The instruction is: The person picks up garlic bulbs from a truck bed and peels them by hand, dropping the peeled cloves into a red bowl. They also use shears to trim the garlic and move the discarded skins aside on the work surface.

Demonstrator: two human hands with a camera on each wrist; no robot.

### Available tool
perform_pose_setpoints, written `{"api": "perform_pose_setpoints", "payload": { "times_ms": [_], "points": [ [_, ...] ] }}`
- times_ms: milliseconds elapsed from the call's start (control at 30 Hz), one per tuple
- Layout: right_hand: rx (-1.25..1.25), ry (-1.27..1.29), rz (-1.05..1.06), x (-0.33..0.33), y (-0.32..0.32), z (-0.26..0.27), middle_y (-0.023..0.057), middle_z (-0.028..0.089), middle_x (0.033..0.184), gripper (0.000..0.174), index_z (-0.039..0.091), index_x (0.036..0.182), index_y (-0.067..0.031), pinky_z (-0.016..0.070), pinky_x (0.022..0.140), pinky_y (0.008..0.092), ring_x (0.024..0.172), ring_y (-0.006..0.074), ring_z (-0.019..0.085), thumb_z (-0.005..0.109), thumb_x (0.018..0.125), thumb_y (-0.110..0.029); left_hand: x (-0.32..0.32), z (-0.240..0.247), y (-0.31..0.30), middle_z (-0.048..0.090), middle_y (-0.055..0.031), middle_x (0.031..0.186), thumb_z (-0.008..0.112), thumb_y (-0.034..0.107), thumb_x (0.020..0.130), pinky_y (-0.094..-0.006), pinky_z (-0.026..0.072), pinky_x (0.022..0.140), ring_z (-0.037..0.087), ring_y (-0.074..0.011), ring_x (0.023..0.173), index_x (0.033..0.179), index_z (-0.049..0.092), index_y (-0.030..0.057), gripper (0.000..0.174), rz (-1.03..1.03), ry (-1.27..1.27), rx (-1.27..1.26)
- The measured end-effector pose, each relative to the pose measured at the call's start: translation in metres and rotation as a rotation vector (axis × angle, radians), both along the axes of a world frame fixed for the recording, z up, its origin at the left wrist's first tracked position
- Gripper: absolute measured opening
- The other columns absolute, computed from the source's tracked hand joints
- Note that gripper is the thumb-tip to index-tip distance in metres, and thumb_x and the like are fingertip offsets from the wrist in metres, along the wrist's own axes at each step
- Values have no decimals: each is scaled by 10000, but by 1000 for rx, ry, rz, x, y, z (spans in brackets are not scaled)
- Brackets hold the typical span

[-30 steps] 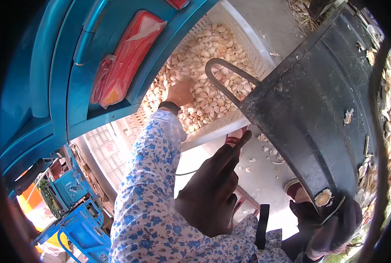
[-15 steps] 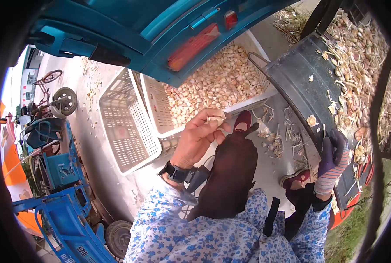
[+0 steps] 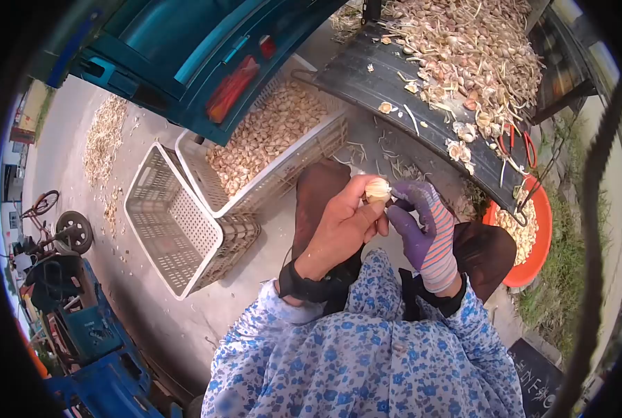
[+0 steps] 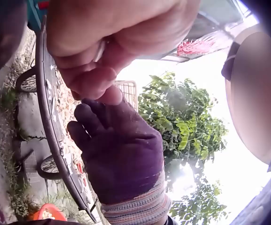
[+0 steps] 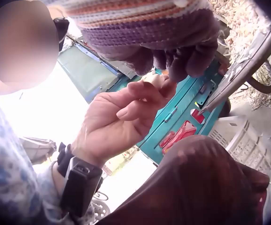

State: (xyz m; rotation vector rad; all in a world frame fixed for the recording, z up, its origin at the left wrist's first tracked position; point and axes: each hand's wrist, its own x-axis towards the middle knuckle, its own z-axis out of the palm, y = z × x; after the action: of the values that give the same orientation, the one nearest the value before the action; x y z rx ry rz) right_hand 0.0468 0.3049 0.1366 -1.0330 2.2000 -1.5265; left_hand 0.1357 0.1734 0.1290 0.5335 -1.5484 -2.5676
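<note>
My bare left hand (image 3: 342, 226) pinches a pale garlic bulb (image 3: 377, 189) between thumb and fingers, in front of my lap. Facing it from the right is my right hand (image 3: 422, 226), in a purple glove with a striped cuff. Its bent fingertips are right at the garlic, with thumb and fingers apart. From the right wrist, the gloved fingers (image 5: 191, 63) hang over the garlic (image 5: 153, 80) in the left hand (image 5: 119, 115). In the left wrist view the gloved palm (image 4: 126, 154) shows, while the bare fingers hide the garlic.
A white crate (image 3: 283, 171) of garlic cloves (image 3: 266, 136) stands below a teal vehicle's tailgate (image 3: 179, 66). Beside it leans another white crate (image 3: 147, 226). Stemmed garlic (image 3: 471, 52) covers a dark board (image 3: 353, 73) ahead. An orange basin (image 3: 542, 233) of cloves sits at right.
My left hand has gone from among the crate's cloves to in front of my lap, with garlic in its fingers. My gloved right hand has come from the board's edge to meet it.
</note>
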Motion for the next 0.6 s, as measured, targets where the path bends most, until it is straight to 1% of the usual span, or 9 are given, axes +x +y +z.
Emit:
{"api": "perform_pose_setpoints", "payload": {
  "times_ms": [33,100,200,300,400,500,600],
  "points": [
    [57,-24,-12,2,9,7,108,595,953,284,588,1090,-19,486,668,306,787,204,610,635,810,-40,0,0,5,570,-33,757,447,52,941,-182,362,512,482,-48,590,1187,474,39,248,-37,4,-108],
    [-83,-24,-36,5,25,6,111,596,960,286,587,1092,-20,490,679,308,811,209,607,638,813,-49,-2,7,17,575,-29,777,457,57,938,-187,358,495,480,-48,574,1170,486,34,235,-84,68,-271],
    [-147,-47,-91,7,51,13,102,597,951,278,592,1080,-19,488,690,297,821,196,603,644,810,-55,-7,22,38,571,-16,768,473,81,939,-190,357,487,481,-43,575,1154,512,28,224,-144,94,-322],
    [-157,-129,-171,6,75,19,87,595,940,283,594,1079,-20,484,695,281,819,178,596,650,804,-58,-15,27,62,571,-4,762,492,110,942,-187,345,471,489,-40,562,1149,534,29,226,-170,112,-255],
    [-347,-423,-236,7,91,11,73,589,929,309,594,1084,-25,477,696,273,809,167,587,662,783,-50,-23,31,74,588,-14,757,511,93,929,-169,348,466,523,-56,539,1123,542,18,210,-256,34,-169],
    [-255,-203,-222,6,106,13,70,585,929,327,585,1089,-29,473,689,275,795,162,577,656,769,-30,-28,30,90,611,-36,811,509,106,932,-169,347,463,520,-63,519,1120,538,16,210,-279,-39,-182],
    [-194,-72,-352,16,114,29,72,584,938,297,588,1047,-27,470,688,278,804,157,573,643,756,-10,-29,36,105,626,-50,863,512,93,927,-168,345,464,521,-59,532,1130,521,19,216,-224,57,-110]
  ]
}}
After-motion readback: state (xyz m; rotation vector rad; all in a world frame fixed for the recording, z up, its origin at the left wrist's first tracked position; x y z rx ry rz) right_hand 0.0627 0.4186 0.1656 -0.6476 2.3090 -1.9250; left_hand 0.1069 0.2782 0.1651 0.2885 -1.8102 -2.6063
